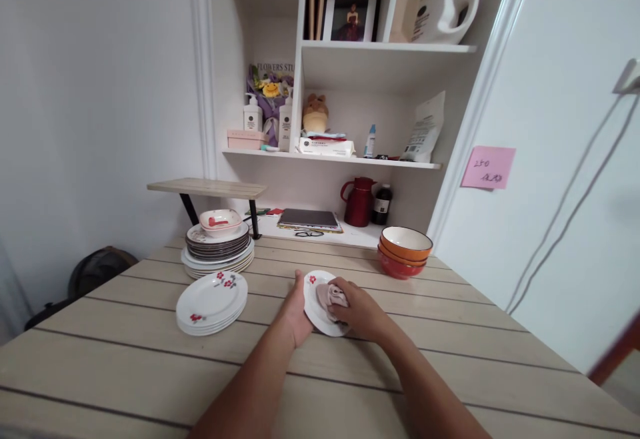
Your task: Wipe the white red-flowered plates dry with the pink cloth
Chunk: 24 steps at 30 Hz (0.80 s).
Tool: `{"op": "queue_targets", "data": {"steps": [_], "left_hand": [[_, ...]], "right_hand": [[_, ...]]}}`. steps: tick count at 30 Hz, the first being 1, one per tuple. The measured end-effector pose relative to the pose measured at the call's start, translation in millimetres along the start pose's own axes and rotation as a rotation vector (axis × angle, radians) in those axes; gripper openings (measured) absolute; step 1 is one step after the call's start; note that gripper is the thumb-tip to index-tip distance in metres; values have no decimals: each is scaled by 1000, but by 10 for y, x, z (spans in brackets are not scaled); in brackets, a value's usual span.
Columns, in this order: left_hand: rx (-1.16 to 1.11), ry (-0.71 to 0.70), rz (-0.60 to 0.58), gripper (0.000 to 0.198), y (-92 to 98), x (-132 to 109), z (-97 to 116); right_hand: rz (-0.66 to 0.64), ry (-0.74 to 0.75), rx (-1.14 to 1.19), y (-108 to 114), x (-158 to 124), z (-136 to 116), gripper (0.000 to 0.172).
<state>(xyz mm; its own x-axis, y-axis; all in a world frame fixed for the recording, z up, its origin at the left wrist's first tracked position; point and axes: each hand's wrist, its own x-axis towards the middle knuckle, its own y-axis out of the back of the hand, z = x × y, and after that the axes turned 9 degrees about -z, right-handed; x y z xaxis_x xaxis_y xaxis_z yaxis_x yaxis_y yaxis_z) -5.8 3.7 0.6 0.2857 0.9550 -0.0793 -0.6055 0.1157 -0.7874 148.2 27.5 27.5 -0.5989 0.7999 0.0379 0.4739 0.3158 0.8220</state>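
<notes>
Left hand (295,312) steadies small floral plate (311,299) just right of its thumb, other fingers hidden, can't tell grip, likely bracing it against crumpled cloth (331,295) that right hand (363,307) clamps in its fingers over plate's face.

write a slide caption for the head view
The left hand holds a floral white plate as the right hand holds a crumpled cloth against it.

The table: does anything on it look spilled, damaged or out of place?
Nothing stands out. The larger flowered plates and the red-orange bowls stand in fairly even stacks; no spill or break is visible. The small plate tilts, but is held.
</notes>
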Motion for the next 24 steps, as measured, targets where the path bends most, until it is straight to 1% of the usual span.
{"op": "queue_targets", "data": {"steps": [7, 10, 12, 15, 17, 20, 24], "left_hand": [[-13, -26, -42, 70, -7, -42, -10], [-23, -43, -57, 67, -8, -60, -17], [-28, -61, -58, 66, 8, -69, -24], [-42, -97, -45, 67, 52, -74, -38], [-47, -113, -36, 68, 85, -71, -47], [-52, -126, -27, 69, 122, -59, -52], [-67, -134, -48, 70, 143, -41, -46]], "right_hand": [[42, 23, 82, -16, -37, -32, 41], [69, 58, 129, -27, -22, 1, 42], [111, 59, 167, -27, -7, 46, 39], [217, -14, 172, -14, 5, 131, 38], [254, -75, 130, -5, 0, 174, 38], [241, -97, 96, 1, -20, 173, 37], [217, -49, 88, -4, -42, 82, 39]]}}
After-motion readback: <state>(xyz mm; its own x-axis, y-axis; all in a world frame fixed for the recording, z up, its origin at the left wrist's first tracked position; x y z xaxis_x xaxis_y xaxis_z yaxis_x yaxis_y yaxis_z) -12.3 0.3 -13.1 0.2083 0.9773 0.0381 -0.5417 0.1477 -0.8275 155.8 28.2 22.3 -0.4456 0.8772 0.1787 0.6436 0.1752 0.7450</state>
